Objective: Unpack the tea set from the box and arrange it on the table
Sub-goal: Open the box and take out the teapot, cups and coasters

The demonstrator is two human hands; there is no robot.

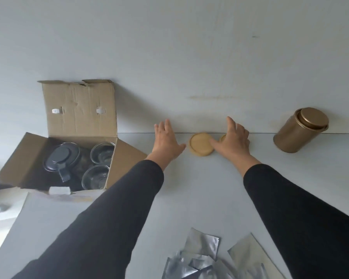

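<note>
Round wooden coaster (pixel 201 144) flat on table (pixel 189 188); left hand (pixel 166 140) fingers splayed, empty; right hand (pixel 233 140) covers second coaster (pixel 223 138).

Both hands flat on table — left hand (pixel 166 142), right hand (pixel 233 142) flanking wooden coaster (pixel 200 147), open box (pixel 69 158) left

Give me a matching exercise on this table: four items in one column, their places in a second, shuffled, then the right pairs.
Items:
1. gold tin canister
2. wooden coaster
3. glass cups
4. silver foil pouches

Places:
A. inside the cardboard box, beside the dark teapot lid
B. near edge of the table, between the sleeves
C. far right, by the wall
D. between the left hand and the right hand

Pairs: 1-C, 2-D, 3-A, 4-B
</note>
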